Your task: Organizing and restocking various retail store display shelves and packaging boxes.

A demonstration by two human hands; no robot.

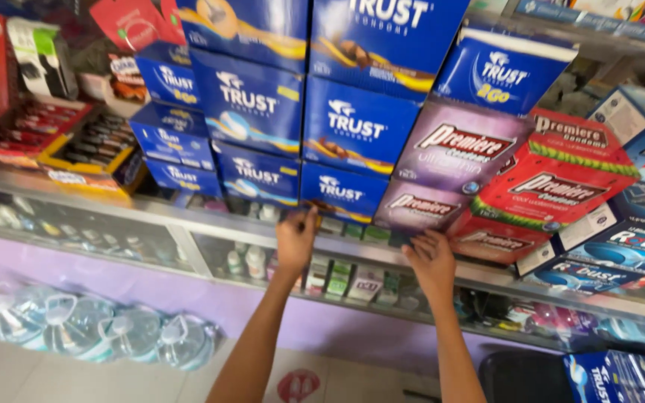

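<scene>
My left hand (295, 240) reaches up to the lower edge of a dark blue box (341, 192) at the bottom of a tall stack on a glass counter, fingertips pinching its front corner. My right hand (432, 259) presses flat against the bottom of a purple box (421, 207) next to it, fingers spread along its lower edge. Above these stand more blue boxes (251, 101) and a larger purple box (460, 145). Red boxes with green trim (554, 190) lean to the right of the purple ones.
The glass counter's metal rim (151, 213) runs across the view, with small bottles and packets inside. A tray of small dark items (91, 145) sits at left. Large water jugs (76, 328) stand on the floor. More blue boxes (621, 254) lie at right.
</scene>
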